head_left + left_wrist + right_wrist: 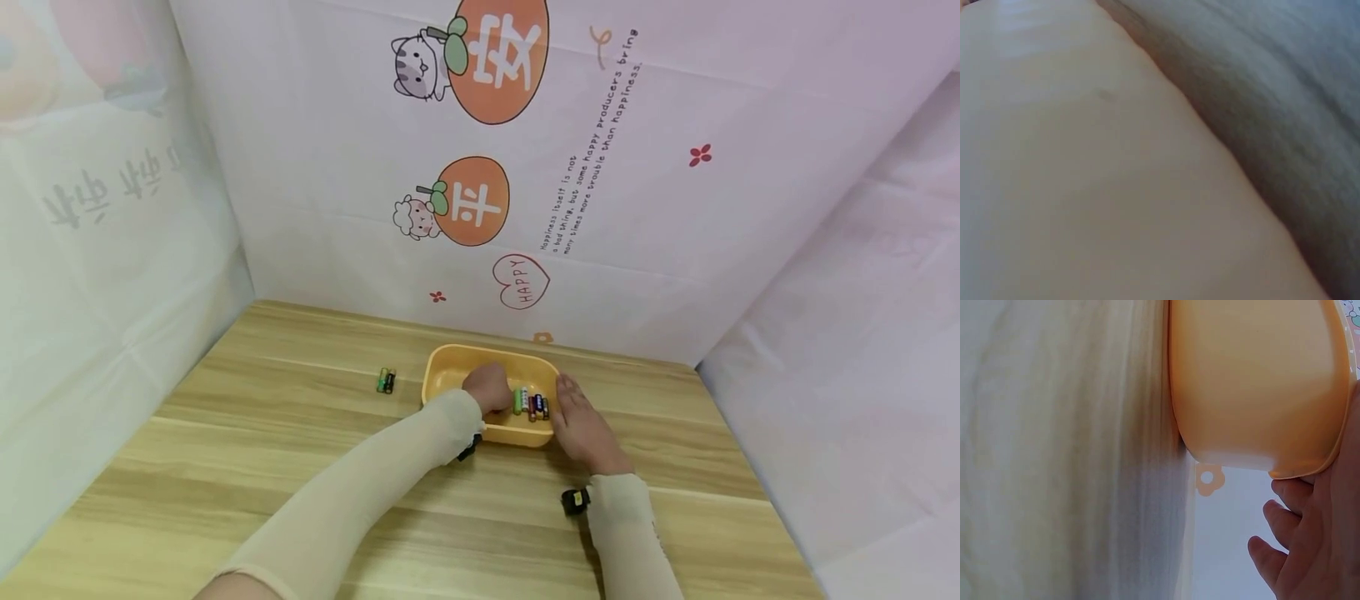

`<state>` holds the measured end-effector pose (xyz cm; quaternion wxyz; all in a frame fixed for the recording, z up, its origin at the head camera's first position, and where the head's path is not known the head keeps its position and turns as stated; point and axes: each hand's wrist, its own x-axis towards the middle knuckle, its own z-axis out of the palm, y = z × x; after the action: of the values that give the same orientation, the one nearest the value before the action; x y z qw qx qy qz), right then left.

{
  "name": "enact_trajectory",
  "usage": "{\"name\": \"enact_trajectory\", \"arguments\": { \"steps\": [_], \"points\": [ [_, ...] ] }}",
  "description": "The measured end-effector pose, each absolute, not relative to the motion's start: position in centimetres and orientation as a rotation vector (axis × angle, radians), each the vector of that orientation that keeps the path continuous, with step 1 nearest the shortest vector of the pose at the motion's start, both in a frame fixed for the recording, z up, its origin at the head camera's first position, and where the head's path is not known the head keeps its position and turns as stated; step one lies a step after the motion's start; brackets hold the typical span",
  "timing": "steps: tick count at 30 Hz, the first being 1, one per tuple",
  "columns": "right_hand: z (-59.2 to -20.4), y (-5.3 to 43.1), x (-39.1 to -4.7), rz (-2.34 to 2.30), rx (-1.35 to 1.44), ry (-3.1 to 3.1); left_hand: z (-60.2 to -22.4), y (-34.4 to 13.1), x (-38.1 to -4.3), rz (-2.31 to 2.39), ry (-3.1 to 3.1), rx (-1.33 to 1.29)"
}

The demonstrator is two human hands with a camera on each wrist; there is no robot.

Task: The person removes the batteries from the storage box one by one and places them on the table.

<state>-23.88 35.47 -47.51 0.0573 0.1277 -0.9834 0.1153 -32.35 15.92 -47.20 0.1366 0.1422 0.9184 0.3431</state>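
Observation:
A yellow plastic basin [450, 357] stands near the back of the wooden table. My left hand [489, 387] reaches down inside it, fingers bent and turned away; whether they hold a battery is hidden. Just right of those fingers, several small batteries [531, 403] lie side by side on the basin floor, in green, white, red, blue and dark colours. Against the basin's right end rests my right hand [588, 429], its fingers extended along the rim. In the right wrist view the right fingers [1285, 522] show beside the basin's outer wall [1254, 381].
Left of the basin, two batteries [386, 381], one green and one black, lie together on the wooden table [300, 400]. A printed white cloth [337, 167] rises behind the table, with more cloth at both sides. The left wrist view shows mostly sleeve [1104, 175].

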Motion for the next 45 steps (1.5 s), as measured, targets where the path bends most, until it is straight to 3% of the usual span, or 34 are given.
{"name": "enact_trajectory", "arguments": {
  "steps": [21, 45],
  "points": [
    [-47.3, 35.4, -23.8, 0.36, 0.385, -2.963, -48.1, 16.0, -33.4, 1.247, 2.546, 0.463],
    [-47.3, 35.3, -23.8, 0.355, 0.381, -2.992, -47.9, 16.4, -33.3, 1.537, 2.306, 0.317]
  ]
}}
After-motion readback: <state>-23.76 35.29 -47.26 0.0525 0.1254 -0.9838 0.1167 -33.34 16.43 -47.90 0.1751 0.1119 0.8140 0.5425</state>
